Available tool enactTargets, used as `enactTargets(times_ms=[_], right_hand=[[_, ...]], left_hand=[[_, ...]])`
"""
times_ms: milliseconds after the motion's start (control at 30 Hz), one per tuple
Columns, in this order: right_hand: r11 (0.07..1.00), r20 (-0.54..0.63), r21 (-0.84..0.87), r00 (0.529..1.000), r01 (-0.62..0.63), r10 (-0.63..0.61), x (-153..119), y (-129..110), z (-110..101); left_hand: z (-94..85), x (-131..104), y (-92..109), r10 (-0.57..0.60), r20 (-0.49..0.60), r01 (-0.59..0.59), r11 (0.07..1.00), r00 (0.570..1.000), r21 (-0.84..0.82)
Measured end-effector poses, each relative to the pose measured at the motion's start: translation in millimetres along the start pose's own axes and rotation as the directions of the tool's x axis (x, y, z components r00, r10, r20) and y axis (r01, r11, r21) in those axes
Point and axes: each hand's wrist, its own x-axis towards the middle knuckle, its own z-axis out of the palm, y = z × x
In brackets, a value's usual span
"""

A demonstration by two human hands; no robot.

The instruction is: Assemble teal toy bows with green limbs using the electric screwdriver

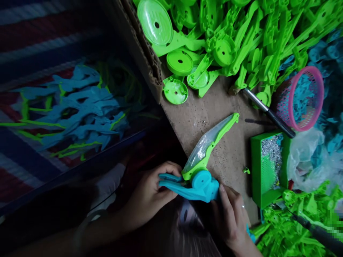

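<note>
Both hands hold a blue-and-green plastic assembly [203, 181] near the table's front edge. Its green arm [211, 144] has a clear, shiny panel and slants up and away over the table. The blue part has two long prongs and a round boss. My left hand [157, 192] is closed around the prongs, fingers above and thumb below. At the other end, my right hand [232, 214] pinches the blocky blue tip; its thumb is mostly hidden.
Green plastic parts [223, 50] are heaped at the back. A hammer [268, 112], a pink basket [292, 103] of blue pieces and a green tray [257, 171] of small metal bits stand right. A screwdriver-like tool [308, 225] lies lower right. Blue pieces [83, 107] lie on striped sheeting left.
</note>
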Motion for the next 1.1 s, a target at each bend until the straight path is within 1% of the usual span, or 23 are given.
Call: enactTargets(times_ms=[100,133,167,200,233,267,333,367,433,467,533,633,667,733,867,933,1033,1100], right_hand=[[1.0,-0.007,0.021,1.0,-0.003,0.003,2,0,0],[0.999,-0.009,0.035,1.0,-0.008,0.008,3,-1,0],[0.999,-0.009,0.045,1.0,-0.01,0.01,4,-1,0],[0.999,-0.008,0.051,1.0,-0.01,0.01,6,-1,-1],[0.998,-0.009,0.056,1.0,-0.01,0.01,7,-1,-1],[0.998,-0.012,0.062,1.0,-0.009,0.009,8,-1,-1],[0.997,-0.02,0.077,1.0,-0.007,0.009,11,-2,-2],[0.996,-0.024,0.086,1.0,-0.002,0.004,11,-2,-2],[0.996,-0.022,0.093,1.0,0.002,0.0,10,-1,-1],[0.996,-0.017,0.089,1.0,0.003,-0.001,10,-1,-1],[0.997,-0.013,0.076,1.0,0.002,-0.001,8,-1,0],[0.997,-0.028,0.071,0.999,0.024,-0.022,9,-1,0],[0.997,-0.032,0.068,0.999,0.033,-0.031,11,-2,0],[0.998,-0.038,0.043,0.998,0.054,-0.052,14,-3,0],[0.99,-0.043,-0.097,0.993,0.106,-0.111,20,-6,0],[0.98,-0.041,-0.151,0.99,0.128,-0.136,21,-8,3],[0.975,-0.053,-0.186,0.989,0.122,-0.134,19,-9,8],[0.975,-0.069,-0.195,0.99,0.106,-0.121,18,-10,9]], left_hand=[[6.7,1,-4,0.016,-0.094,-0.024,0.995,0.995,-0.092],[8.0,1,-6,0.003,-0.109,-0.018,0.99,0.994,-0.141],[8.0,1,-9,-0.02,-0.088,0.003,0.982,0.996,-0.19],[6.5,1,-12,-0.047,-0.032,0.038,0.971,0.998,-0.237],[3.6,1,-15,-0.077,0.048,0.088,0.955,0.996,-0.282],[-0.4,-1,-18,-0.104,0.145,0.147,0.934,0.984,-0.325],[-8.7,-5,-23,-0.118,0.327,0.253,0.877,0.938,-0.409],[-11.8,-9,-23,-0.109,0.381,0.287,0.847,0.918,-0.447],[-13.0,-15,-21,-0.076,0.42,0.295,0.823,0.904,-0.486],[-10.8,-17,-18,-0.063,0.411,0.275,0.833,0.909,-0.48],[-2.0,-17,-12,-0.107,0.359,0.262,0.87,0.927,-0.417],[15.3,-11,-3,-0.223,0.214,0.286,0.897,0.951,-0.336],[20.1,-8,-1,-0.239,0.162,0.281,0.9,0.957,-0.333],[26.3,-3,3,-0.233,0.096,0.252,0.914,0.968,-0.319],[27.5,-1,9,-0.213,0.045,0.218,0.947,0.976,-0.234],[27.5,-2,10,-0.208,0.01,0.205,0.952,0.978,-0.226],[31.9,-4,8,-0.238,0.004,0.23,0.933,0.971,-0.276],[38.0,-7,4,-0.258,0.035,0.255,0.909,0.966,-0.329]])
